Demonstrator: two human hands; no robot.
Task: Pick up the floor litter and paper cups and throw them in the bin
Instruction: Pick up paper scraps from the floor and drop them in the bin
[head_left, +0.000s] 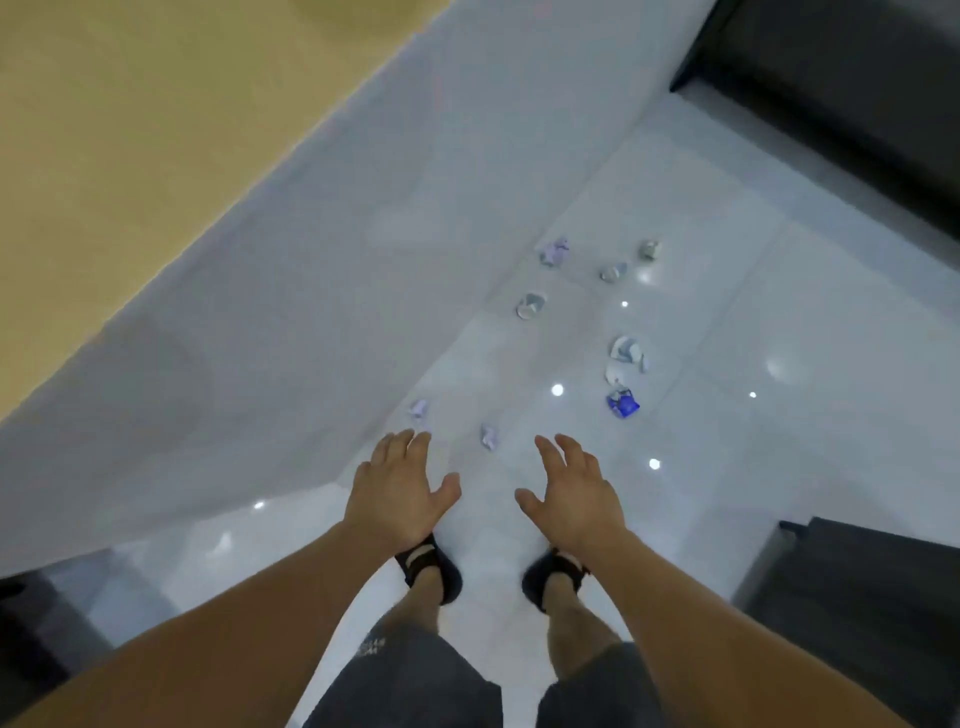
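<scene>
Glossy white tile floor (753, 322), litter scraps (623, 402) and crushed cups (531, 305) scattered. I see left hand (400, 493) and right hand (574, 499) spread, empty, touching nothing.

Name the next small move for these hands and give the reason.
Probably bend and take the crumpled scrap nearest the feet: both the left hand and right hand are open and empty above the floor, and no bin is in view yet.
</scene>
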